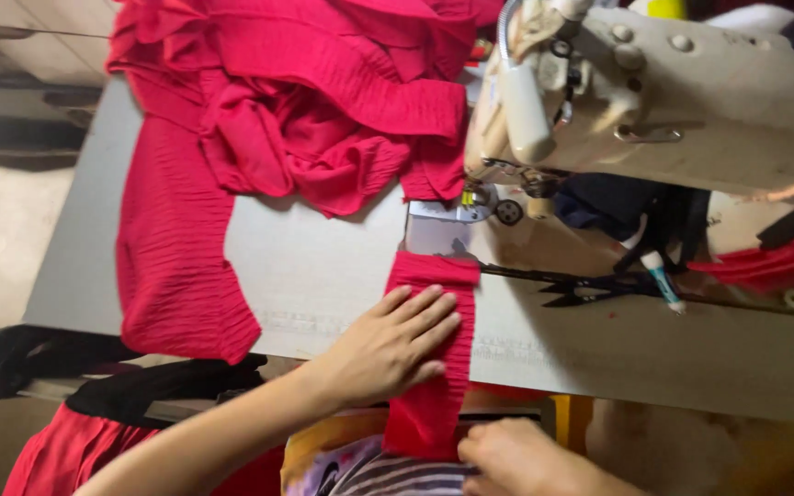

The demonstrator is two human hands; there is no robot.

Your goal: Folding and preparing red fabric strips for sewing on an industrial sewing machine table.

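A red strip of cloth (432, 354) lies in the lower middle of the frame; it runs from under the needle of the sewing machine (654, 92) down over the near edge of the grey table (323, 266). The left hand (388, 347) lies flat on the strip with its fingers spread a little, pressing it to the table; the right hand (512, 455) is at the bottom edge of the frame, just beside the hanging end of the strip; I cannot tell if it pinches the cloth or only touches it.

The strip looks soft, thin and crinkly; I think it is light and will bend and slide easily, so a flat palm on top and a pinch at the loose end seem the best places to hold it.

A big heap of the same red cloth (296, 101) fills the upper left and middle; one long piece hangs down the left side. Black scissors (590, 287) lie right of the strip, near a small tube with a blue band (663, 276). No package, label or sign shows clearly; there is only a small yellow patch beside the needle.
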